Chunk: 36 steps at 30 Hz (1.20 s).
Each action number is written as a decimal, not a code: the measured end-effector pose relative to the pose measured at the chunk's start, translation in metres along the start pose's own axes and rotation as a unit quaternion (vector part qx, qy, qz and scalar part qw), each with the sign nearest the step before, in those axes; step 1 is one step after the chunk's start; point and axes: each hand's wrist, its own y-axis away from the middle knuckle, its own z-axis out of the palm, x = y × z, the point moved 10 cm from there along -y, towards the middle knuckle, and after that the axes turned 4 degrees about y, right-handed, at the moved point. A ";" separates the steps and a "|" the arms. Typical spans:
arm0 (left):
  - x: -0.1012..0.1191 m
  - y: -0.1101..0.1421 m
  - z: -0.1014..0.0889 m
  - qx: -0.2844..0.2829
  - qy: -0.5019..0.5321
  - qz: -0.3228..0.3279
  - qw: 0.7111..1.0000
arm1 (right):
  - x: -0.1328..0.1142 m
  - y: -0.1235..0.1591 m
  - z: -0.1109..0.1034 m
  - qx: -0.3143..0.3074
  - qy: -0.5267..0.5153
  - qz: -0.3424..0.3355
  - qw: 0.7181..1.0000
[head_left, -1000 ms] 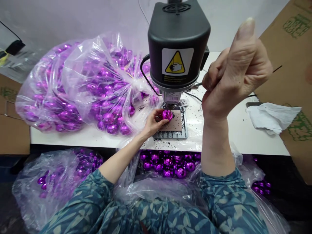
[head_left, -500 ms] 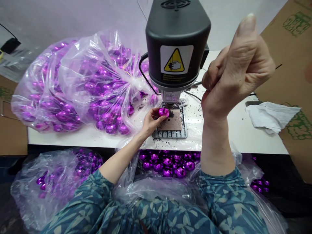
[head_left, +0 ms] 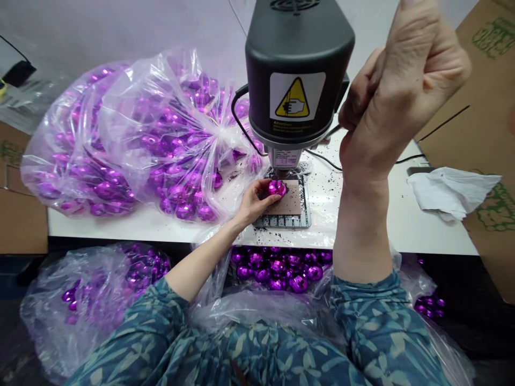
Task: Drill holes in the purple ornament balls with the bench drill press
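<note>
My left hand [head_left: 257, 199] pinches a shiny purple faceted ball [head_left: 277, 188] between thumb and fingers. It holds the ball over a brown board [head_left: 290, 203] on the slotted metal base [head_left: 281, 221] of a small bench drill press [head_left: 298, 59]. The ball sits just below the chuck [head_left: 282, 173], and the bit is hidden from me. Raised beside the machine's black head, my right hand [head_left: 406, 80] is closed in a fist around the lever [head_left: 335, 130], most of which the fingers cover. Dark shavings [head_left: 300, 169] lie scattered around the base.
A large clear bag of purple balls [head_left: 132, 145] rests on the white table [head_left: 426, 230] at left. More purple balls [head_left: 277, 268] lie in plastic at my lap, and another bag [head_left: 84, 300] sits lower left. White tissue [head_left: 453, 190] and cardboard [head_left: 491, 161] are at right.
My left hand drew the ball slightly left, uncovering a hole in the board, then brought it back right under the chuck. My right fist rose a little and shifted right.
</note>
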 end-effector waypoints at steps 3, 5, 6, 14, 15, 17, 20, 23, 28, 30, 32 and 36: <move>0.009 0.003 0.005 -0.002 -0.032 0.031 0.999 | -0.002 0.002 0.000 -0.002 -0.009 0.011 1.000; 0.015 0.006 0.013 -0.009 -0.043 0.058 0.997 | -0.004 0.004 0.001 -0.006 -0.013 0.015 1.000; 0.017 0.008 0.017 -0.012 -0.044 0.069 0.997 | -0.004 0.005 0.001 -0.008 -0.012 0.016 1.000; 0.019 0.012 0.023 -0.003 -0.046 0.110 0.993 | -0.028 0.025 -0.008 -0.010 0.028 -0.040 0.999; 0.019 0.012 0.023 -0.007 -0.043 0.111 0.993 | -0.033 0.031 -0.011 -0.006 0.040 -0.043 0.998; 0.020 0.012 0.023 -0.012 -0.039 0.110 0.993 | -0.039 0.043 -0.017 0.003 0.065 -0.038 0.997; 0.020 0.012 0.023 -0.014 -0.039 0.106 0.993 | -0.041 0.058 -0.027 0.022 0.092 -0.022 0.995; 0.019 0.013 0.023 -0.014 -0.033 0.108 0.994 | -0.039 0.065 -0.032 0.023 0.072 -0.046 0.996; 0.018 0.013 0.023 -0.014 -0.024 0.106 0.994 | -0.029 0.070 -0.044 0.036 0.025 -0.097 0.994; 0.018 0.013 0.023 -0.014 -0.021 0.104 0.994 | -0.025 0.072 -0.051 0.057 0.018 -0.110 0.992; 0.019 0.013 0.023 -0.014 -0.017 0.108 0.994 | -0.024 0.075 -0.054 0.065 0.006 -0.126 0.990; 0.019 0.013 0.023 -0.015 -0.018 0.110 0.994 | -0.025 0.083 -0.053 0.033 -0.029 -0.149 0.988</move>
